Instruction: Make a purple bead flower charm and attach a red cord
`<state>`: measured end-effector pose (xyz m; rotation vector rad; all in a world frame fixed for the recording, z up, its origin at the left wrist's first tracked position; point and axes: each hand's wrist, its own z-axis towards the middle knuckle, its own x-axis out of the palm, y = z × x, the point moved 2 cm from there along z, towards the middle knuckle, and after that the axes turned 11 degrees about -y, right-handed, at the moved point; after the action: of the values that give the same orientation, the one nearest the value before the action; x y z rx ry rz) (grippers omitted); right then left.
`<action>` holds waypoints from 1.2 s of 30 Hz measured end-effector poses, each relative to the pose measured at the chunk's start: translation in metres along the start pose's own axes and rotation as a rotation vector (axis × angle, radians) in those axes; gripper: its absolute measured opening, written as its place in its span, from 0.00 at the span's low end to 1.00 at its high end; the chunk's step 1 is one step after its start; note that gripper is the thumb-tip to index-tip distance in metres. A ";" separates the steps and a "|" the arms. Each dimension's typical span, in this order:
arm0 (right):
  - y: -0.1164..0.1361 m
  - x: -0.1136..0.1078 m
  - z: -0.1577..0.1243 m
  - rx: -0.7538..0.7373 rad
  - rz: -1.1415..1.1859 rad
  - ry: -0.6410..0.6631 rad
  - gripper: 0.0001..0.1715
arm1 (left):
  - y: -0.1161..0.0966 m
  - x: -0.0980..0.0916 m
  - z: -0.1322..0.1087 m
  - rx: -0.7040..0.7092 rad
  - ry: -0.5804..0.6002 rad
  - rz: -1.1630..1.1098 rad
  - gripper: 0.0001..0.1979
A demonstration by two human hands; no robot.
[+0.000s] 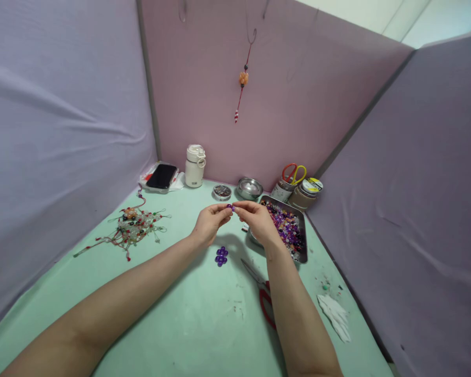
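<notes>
Both hands are raised over the far half of the green table (172,314), fingertips nearly meeting. The left hand (209,224) has its thumb and index finger pinched together, the other fingers curled under; the right hand (259,222) is pinched in the same way from the opposite side. Between the two sets of fingertips I note a few small purple beads (230,208); the exact count and any thread cannot be told from here.

On the tabletop just nearer than the hands lies a purple bead cluster (221,256). Right of it, red-handled scissors (265,301) point toward the far left, the handle partly covered by the right forearm. A metal tray (305,243) of mixed loose beads (288,228) stands right of the right hand, which hides part of it. A white glove (334,317) lies at the near right.

On the left side is a heap of beaded strings (137,225), and beyond it a dark phone (162,176). Along the far edge, left to right, I record a white bottle (195,166), a round container (222,192), a metal bowl (250,188) and a lidded jar (304,196).
</notes>
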<state>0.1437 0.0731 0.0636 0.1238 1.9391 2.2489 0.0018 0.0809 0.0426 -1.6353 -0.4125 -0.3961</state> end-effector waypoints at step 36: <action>0.028 0.000 -0.012 -0.433 -0.363 -0.146 0.10 | -0.015 -0.001 -0.002 0.262 0.035 0.333 0.07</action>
<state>0.1394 0.0572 0.0889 -0.1083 1.2466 2.2691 -0.0060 0.0801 0.0556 -1.4061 -0.1523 -0.1136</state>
